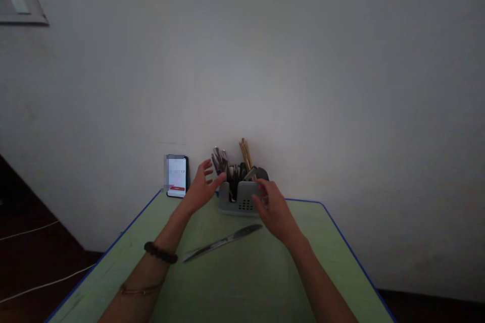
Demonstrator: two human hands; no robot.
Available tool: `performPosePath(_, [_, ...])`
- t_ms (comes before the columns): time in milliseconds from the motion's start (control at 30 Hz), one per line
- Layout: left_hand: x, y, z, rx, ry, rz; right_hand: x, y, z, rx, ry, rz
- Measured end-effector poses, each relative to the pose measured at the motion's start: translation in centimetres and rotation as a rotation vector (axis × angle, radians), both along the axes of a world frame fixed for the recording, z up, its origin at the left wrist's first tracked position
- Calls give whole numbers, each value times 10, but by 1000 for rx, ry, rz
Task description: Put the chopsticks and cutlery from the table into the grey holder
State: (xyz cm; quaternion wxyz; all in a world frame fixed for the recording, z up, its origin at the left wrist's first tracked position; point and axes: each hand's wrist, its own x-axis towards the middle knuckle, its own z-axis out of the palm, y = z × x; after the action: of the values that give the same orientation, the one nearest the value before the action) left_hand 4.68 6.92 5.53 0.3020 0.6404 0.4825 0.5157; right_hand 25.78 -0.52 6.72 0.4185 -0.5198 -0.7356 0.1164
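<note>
A grey cutlery holder (248,194) with a pattern of holes in its front stands at the far edge of the table. Metal cutlery (220,159) sticks up from its left side, and wooden chopsticks (245,152) lean out behind. My left hand (204,186) is at the holder's left side, fingers spread and nothing in them. At the right front corner is my right hand (272,207), thumb and fingers bent and apart; whether it touches the holder I cannot tell. A metal table knife (222,243) lies slantwise on the table in front of the holder.
The light green table (235,287) has a blue edge and stands against a grey-white wall (303,86). A phone (177,176) with a lit screen leans upright on the wall at the back left. Pale cables (49,282) run across the dark floor at left.
</note>
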Motion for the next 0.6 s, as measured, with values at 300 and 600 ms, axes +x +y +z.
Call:
performPosePath(300, [26,12,18,22,15,-106,15,-10,2,-340,-294,162])
performPosePath(600, [-11,-12,-5,-29,-92,-146,-20,-20,-34,-505,-549,269])
